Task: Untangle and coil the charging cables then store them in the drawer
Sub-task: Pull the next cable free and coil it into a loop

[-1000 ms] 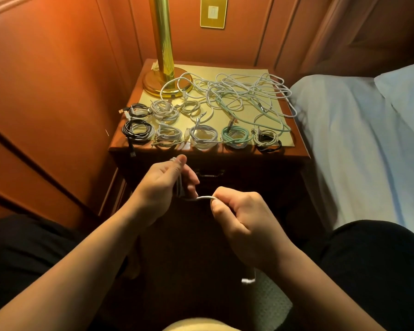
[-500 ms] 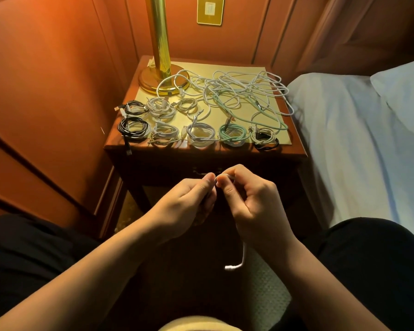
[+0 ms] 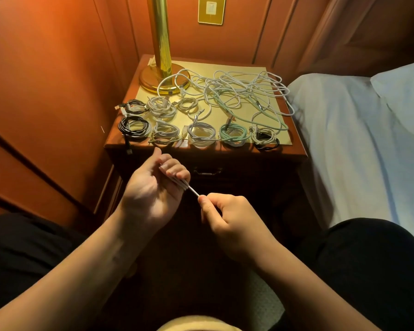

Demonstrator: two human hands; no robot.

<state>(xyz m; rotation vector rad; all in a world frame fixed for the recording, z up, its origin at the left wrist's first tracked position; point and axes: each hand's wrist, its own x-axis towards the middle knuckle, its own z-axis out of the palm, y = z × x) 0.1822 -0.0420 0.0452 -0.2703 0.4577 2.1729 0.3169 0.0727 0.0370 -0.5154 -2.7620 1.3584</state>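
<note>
Left hand (image 3: 153,194) in front of the counter (image 3: 201,149), fingers (image 3: 177,172) curled around white cable (image 3: 193,191), right hand (image 3: 227,219) pinching the cable's other part, coiled cables (image 3: 201,134) along counter's front edge, tangled cables (image 3: 239,91) behind them, drawer (image 3: 206,172) closed below.

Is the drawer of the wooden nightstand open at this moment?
No, the dark wooden drawer sits flush in the nightstand front, its metal handle untouched, while both hands work in front of it.
</note>
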